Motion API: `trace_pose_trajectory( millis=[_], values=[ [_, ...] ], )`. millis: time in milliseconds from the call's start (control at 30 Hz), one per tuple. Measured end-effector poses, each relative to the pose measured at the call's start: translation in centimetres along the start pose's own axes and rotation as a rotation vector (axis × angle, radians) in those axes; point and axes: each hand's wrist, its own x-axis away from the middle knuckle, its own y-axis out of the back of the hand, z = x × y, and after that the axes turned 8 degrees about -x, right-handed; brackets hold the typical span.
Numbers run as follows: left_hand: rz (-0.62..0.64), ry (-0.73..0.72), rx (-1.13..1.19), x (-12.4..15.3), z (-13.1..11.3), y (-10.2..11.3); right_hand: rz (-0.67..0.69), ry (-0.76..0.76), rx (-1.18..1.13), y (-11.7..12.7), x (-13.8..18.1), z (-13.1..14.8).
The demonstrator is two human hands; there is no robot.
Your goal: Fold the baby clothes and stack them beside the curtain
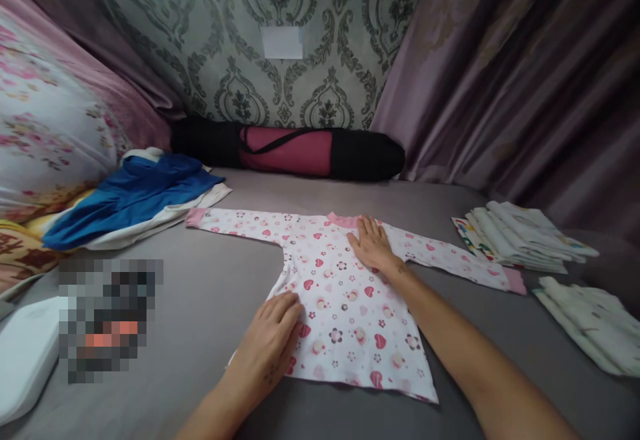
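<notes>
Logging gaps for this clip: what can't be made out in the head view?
- Pixelated patch on the grey bed surface: masked, contents unreadable.
- White flat object: cut off by the left edge.
- Part of the white heart-print baby shirt: covered by the left hand and right hand.
- Folded white cloths: cut off by the right edge.

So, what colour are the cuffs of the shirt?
Pink; the cuffs of the shirt show best in the head view.
</notes>
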Motion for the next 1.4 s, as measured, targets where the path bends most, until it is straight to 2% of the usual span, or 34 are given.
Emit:
trace_pose_trajectory(
  millis=[100, 200, 267, 333, 467, 700, 867, 933, 1033, 1067, 1133, 1233, 1300, 1400],
  values=[
    [0.034, -0.017, -0.026, -0.1, 0.1, 0.0, 0.036, -0.020, 0.021, 1.5, -0.3, 1.1],
    [0.028, -0.032, -0.043, -0.2, 0.1, 0.1, -0.015, 0.018, 0.020, 2.2, -0.4, 3.6],
    [0.020, -0.036, -0.044, -0.3, 0.0, 0.2, -0.040, 0.137, -0.021, 1.6, -0.3, 5.7],
    [0.019, -0.032, -0.042, -0.4, 0.0, 0.3, 0.007, 0.218, -0.068, 0.5, -0.3, 7.3],
    [0.039, -0.018, -0.046, -0.2, 0.0, 0.2, 0.083, 0.184, -0.094, -1.4, -1.3, 8.4],
    [0.103, -0.027, -0.073, 0.3, 0.3, -0.4, 0.082, 0.160, -0.115, -2.1, -2.5, 8.0],
    [0.069, -0.055, -0.082, 0.2, 0.5, -0.5, 0.159, 0.172, -0.194, -0.7, -2.3, 7.6],
    [0.034, -0.062, -0.093, 0.1, 0.5, -0.5, 0.092, 0.129, -0.194, 0.0, -2.0, 6.8],
    [-0.008, -0.086, -0.103, 0.1, 0.6, -0.5, -0.154, -0.076, -0.101, 0.1, -1.4, 5.1],
    [-0.011, -0.095, -0.103, 0.1, 0.6, -0.5, -0.194, -0.148, -0.078, -0.2, -1.3, 4.6],
    [0.001, -0.106, -0.098, 0.2, 0.6, -0.3, -0.199, -0.243, -0.069, -1.0, -1.2, 3.8],
    [0.027, -0.085, -0.095, 0.3, 0.5, 0.0, -0.173, -0.266, -0.099, -1.9, -1.4, 3.3],
    [0.010, -0.076, -0.092, 0.2, 0.5, 0.1, -0.165, -0.247, -0.161, -1.5, -1.7, 2.7],
    [-0.026, -0.079, -0.082, 0.1, 0.5, 0.0, -0.150, -0.215, -0.261, 0.5, -1.8, 0.6]
  ],
)
